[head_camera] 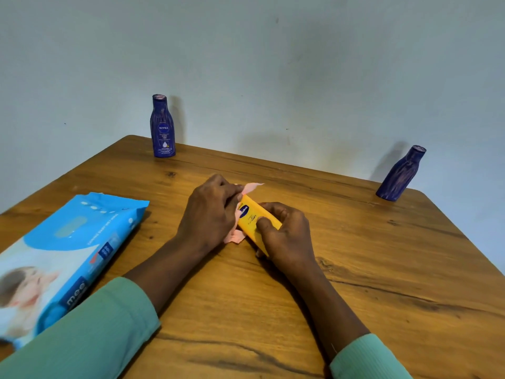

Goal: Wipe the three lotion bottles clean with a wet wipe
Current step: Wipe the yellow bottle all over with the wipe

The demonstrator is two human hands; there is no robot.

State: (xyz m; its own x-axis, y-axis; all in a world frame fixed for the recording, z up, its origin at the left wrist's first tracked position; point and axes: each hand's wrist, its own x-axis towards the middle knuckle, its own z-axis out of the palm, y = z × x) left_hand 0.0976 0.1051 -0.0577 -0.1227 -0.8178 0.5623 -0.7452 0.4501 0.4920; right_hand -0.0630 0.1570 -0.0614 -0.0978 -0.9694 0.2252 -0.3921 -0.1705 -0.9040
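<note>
Held the yellow bottle (255,222) lying slantwise near the middle of the table (355,269), cap end toward the far edge. Gripped its near end with the right hand (287,236), thumb on the label side and fingers curled round the far side. Pressed a pink wipe (240,214) against its left side with the left hand (210,214), fingers closed over the cloth; wipe ends stuck out past the knuckles toward the far edge and below the palm. Stood upright at the far left corner: a blue bottle (162,127), label facing forward. Stood by the far right corner, against the wall: a second blue bottle (400,175). Lay flat along the left edge: the wipe pack (68,255), touching the left green sleeve (95,337).
</note>
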